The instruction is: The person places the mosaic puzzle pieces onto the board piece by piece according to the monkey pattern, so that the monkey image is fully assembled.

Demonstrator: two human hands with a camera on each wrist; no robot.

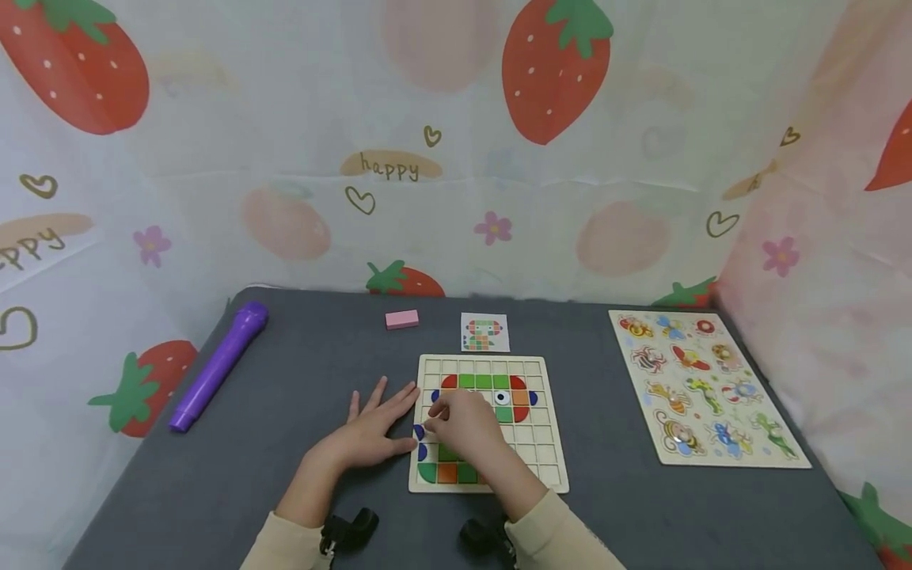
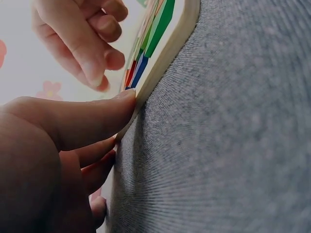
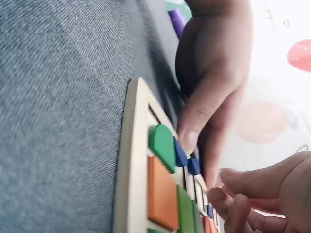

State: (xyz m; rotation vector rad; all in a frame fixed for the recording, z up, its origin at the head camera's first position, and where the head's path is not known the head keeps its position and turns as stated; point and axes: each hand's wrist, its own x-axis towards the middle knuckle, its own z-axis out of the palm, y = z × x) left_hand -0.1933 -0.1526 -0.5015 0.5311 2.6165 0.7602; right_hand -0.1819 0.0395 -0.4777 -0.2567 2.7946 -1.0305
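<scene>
A wooden grid board point(image 1: 545, 454) lies on the dark cloth, partly filled with coloured pieces. Along its left column sit two blue half-round pieces point(image 1: 422, 452), above a green rounded piece point(image 3: 162, 145) and an orange square point(image 3: 163, 191). My left hand point(image 1: 366, 435) rests at the board's left edge, fingers spread, its thumb touching the rim point(image 2: 167, 63). Over the board's left-middle cells hovers my right hand point(image 1: 470, 427), fingers bent and fingertips near the upper blue piece. Nothing shows between those fingertips in either wrist view. The right hand hides the board's lower middle.
Behind the board lie a small pattern card point(image 1: 484, 332) and a pink block point(image 1: 402, 319). A purple microphone-shaped tube point(image 1: 221, 364) lies along the table's left side. To the right is a board with insect pictures point(image 1: 705, 388). Printed curtains surround the table.
</scene>
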